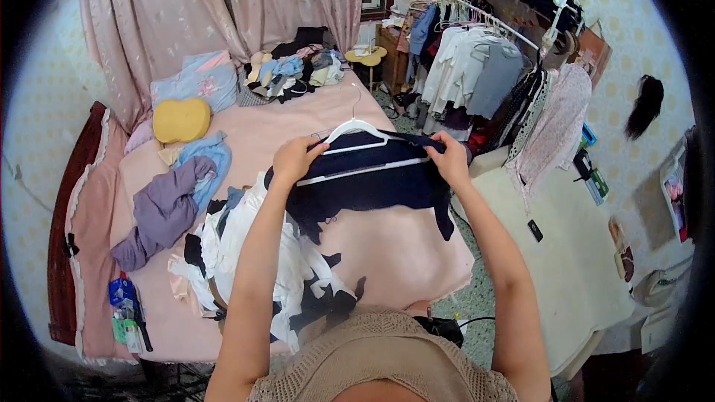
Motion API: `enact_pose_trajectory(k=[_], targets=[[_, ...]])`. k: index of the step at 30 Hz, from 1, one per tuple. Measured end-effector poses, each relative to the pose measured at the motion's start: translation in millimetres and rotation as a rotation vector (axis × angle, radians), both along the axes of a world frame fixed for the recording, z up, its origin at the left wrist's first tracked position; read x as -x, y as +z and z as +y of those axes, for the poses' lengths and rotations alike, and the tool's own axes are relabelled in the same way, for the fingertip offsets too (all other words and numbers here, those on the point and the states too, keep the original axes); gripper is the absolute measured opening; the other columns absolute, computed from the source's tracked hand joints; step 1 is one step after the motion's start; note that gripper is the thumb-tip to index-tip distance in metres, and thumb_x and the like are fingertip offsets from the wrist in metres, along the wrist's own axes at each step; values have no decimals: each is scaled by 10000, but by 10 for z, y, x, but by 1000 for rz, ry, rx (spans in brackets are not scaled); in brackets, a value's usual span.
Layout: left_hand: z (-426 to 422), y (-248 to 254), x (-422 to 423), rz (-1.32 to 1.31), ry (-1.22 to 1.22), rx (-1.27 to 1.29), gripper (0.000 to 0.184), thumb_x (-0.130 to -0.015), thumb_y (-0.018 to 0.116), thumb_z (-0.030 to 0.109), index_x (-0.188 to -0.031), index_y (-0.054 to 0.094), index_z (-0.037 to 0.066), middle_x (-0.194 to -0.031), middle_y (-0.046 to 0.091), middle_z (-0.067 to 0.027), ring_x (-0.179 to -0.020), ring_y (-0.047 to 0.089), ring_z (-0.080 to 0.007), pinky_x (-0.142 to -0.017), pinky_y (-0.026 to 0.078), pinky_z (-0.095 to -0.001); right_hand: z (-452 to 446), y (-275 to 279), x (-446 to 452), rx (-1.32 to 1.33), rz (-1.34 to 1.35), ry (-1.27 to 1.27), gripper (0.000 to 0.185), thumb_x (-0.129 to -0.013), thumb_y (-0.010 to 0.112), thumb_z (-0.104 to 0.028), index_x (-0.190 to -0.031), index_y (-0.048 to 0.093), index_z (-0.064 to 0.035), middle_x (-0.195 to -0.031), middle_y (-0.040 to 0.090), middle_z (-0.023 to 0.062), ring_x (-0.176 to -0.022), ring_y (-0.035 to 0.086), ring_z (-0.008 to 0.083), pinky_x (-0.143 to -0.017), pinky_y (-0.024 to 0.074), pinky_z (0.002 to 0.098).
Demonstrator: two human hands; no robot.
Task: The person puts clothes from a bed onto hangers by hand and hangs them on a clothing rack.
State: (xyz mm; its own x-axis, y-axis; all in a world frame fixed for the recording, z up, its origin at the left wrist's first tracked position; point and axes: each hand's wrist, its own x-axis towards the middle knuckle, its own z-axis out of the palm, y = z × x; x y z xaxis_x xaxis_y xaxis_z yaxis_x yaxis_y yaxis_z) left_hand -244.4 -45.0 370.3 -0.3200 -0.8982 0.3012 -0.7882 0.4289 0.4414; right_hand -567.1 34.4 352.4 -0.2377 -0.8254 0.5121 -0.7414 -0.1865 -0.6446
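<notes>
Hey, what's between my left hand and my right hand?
In the head view, the white hanger and the dark garment lie between your left hand and right hand.

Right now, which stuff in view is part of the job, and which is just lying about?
Part of the job:
- navy garment, gripped by the left hand and right hand
- white hanger, against the garment

Apparently just lying about:
- yellow cushion
- floral pillow
- small black object on the cream surface
</notes>
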Motion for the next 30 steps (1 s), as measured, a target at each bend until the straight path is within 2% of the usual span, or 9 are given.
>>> enact_pose_trajectory(k=[3,7,11,15,20,22,23,25,30], targets=[[94,7,113,55,124,175,341,-813,558,474,-888,693,170,-715,639,-131,-695,616,-320,-622,466,-396,49,-53,-185,179,4,7,239,-727,674,-149,-913,569,-42,-735,614,145,-684,609,282,-612,463,346],[61,-22,133,125,111,174,346,-801,572,483,-854,691,163,-659,623,-122,-642,605,-305,-590,455,-379,278,136,-438,-363,-7,567,210,-751,677,-178,-888,617,-31,-594,495,38,-532,454,95,-534,420,257],[86,37,103,141,91,187,376,-775,588,510,-802,693,150,-611,600,-112,-594,588,-288,-545,436,-366,236,261,-393,-178,-106,454,143,-821,629,-143,-877,636,-12,-651,557,-32,-568,453,35,-511,380,197],[68,49,32,136,132,184,406,-762,589,531,-778,695,140,-584,588,-107,-573,579,-285,-524,428,-362,155,303,-239,-72,-317,432,117,-854,576,-109,-867,618,0,-749,586,6,-616,553,64,-557,436,201],[53,16,-7,237,119,134,382,-759,613,503,-764,689,129,-573,572,-100,-543,559,-260,-520,408,-341,110,512,-275,246,-95,247,129,-827,585,-90,-941,602,-31,-930,569,57,-842,584,160,-680,459,267],[57,30,-5,247,107,121,353,-767,624,471,-771,687,124,-576,565,-98,-529,550,-238,-521,395,-323,78,542,-274,363,410,158,266,-778,640,-141,-1022,577,-59,-1003,567,84,-951,561,231,-840,433,350],[62,34,2,269,76,116,354,-767,627,466,-769,686,117,-572,563,-94,-525,546,-227,-521,393,-319,65,515,-292,346,494,163,381,-741,673,-229,-1070,553,-79,-1025,565,89,-1024,506,274,-960,336,421],[115,94,31,292,46,110,355,-767,630,461,-767,684,110,-568,561,-91,-522,541,-215,-522,392,-315,90,491,-389,311,590,171,402,-743,673,-242,-1085,547,-74,-990,559,91,-995,517,264,-991,309,431],[94,123,21,386,-115,120,240,-758,678,306,-798,665,70,-653,579,-93,-604,545,-225,-592,413,-304,16,449,-342,307,459,164,155,-751,636,-149,-883,594,-79,-812,571,49,-815,543,234,-698,354,342]])
